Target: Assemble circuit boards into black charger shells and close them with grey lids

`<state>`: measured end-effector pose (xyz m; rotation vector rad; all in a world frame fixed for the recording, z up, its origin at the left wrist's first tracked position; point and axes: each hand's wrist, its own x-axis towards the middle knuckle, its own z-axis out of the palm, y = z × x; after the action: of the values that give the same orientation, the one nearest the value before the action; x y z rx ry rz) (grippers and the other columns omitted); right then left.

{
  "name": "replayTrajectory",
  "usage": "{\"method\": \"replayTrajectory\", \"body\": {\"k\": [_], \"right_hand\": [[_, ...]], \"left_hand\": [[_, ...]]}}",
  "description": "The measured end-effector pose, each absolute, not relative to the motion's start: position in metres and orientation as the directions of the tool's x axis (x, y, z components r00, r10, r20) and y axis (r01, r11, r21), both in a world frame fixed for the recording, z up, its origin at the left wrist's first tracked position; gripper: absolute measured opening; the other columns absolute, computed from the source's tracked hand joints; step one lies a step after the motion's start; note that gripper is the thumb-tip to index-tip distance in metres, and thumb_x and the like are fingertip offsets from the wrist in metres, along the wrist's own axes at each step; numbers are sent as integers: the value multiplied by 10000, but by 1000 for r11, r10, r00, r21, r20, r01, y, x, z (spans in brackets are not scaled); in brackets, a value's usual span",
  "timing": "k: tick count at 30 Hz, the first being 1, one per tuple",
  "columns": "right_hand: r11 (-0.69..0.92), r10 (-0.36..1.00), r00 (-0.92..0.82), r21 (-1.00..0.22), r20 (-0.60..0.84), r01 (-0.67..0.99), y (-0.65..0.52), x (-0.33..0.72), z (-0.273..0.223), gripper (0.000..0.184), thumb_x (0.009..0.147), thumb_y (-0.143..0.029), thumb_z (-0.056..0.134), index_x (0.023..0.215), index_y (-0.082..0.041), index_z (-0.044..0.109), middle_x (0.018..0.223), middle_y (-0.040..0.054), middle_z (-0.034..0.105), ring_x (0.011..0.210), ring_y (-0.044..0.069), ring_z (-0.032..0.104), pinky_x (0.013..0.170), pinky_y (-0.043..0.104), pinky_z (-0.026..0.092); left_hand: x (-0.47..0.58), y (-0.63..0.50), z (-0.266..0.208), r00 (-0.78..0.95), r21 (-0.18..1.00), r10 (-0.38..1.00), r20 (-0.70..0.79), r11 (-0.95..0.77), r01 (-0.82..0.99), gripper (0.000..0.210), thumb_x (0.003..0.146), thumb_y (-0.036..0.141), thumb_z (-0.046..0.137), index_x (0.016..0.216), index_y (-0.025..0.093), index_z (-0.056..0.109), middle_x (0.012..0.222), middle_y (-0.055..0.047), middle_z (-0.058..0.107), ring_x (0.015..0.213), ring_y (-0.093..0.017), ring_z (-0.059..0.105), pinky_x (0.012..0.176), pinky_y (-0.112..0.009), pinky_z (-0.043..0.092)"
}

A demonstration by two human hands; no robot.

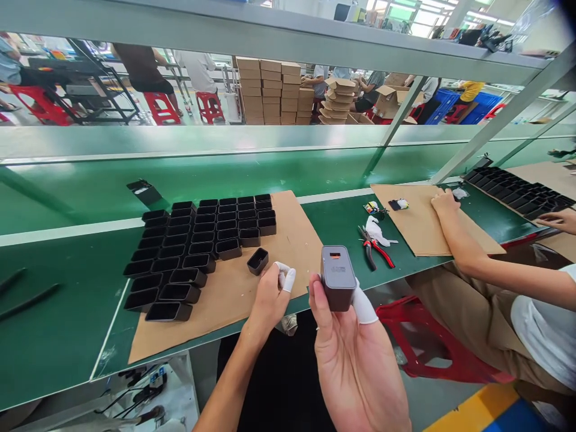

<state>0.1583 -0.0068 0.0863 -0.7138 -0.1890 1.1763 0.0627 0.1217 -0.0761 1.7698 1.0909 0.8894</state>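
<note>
Head view: a worker's two bare hands over a green bench, seen from above.
Charger block: held up in the right hand, in front of the bench edge; the block is gripped between thumb and fingers, palm upward.
Nearer hand: the right, which has it; the left hand is near, off to the left, so the block lies to the left hand's right.
Left-hand state: fingers curled, white covers on the tips (whether they pinch anything, I cannot tell).
Long axis: the port face tilts toward the wearer, its longer side upright; body depth is foreshortened.
Block appearance: dark grey, rounded corners, one slot showing orange, faint print below, too small to read.
Loose housing: open-topped, black; this housing sits just beyond the left hand on a cardboard sheet.
Housing rows: black shells stand farther left.
</note>
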Motion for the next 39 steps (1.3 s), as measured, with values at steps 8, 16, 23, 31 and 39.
{"method": "replayTrajectory", "body": {"k": [8,16,23,31,39], "right_hand": [[171,896,381,-615,-228,-770,-9,158,86,247,967,-446,834,1193,-351,855,1271,29,855,1463,263,699,1211,458,621],[205,850,502,-779,-158,-593,6,161,48,339,969,-539,835,1184,-283,782,1210,58,829,1116,233,823,934,366,733],[30,952,303,-970,-46,-241,10,172,-13,591,767,-289,1028,1158,-313,587,1148,-8,764,957,188,814,846,300,690],[-41,995,96,-999,-38,25,5,165,-28,289,987,-435,829,1217,-260,832,1055,64,834,918,222,790,900,366,668],[-1,998,-59,-989,-10,151,21,163,-10,175,983,-406,830,982,-236,872,897,38,823,803,199,751,771,314,628]], "left_hand": [[63,122,-78,365,922,923,118,-238,305,231,1026,361,594,823,251,589,829,-27,697,826,-231,622,784,-372,483],[56,114,-61,364,961,922,134,-210,179,289,1046,486,586,913,234,633,869,-44,700,824,-223,628,811,-372,530],[16,64,-37,400,996,916,-5,41,-82,523,1010,631,669,1348,233,680,1222,-119,785,945,-279,738,906,-423,631],[-23,32,-36,365,954,922,-128,215,-210,449,965,567,803,1270,239,772,1233,-101,813,1189,-320,772,1093,-446,627],[-49,4,-50,399,887,863,-311,414,-204,540,927,636,799,1292,242,746,1288,-155,790,1037,-341,797,761,-444,706]]}}
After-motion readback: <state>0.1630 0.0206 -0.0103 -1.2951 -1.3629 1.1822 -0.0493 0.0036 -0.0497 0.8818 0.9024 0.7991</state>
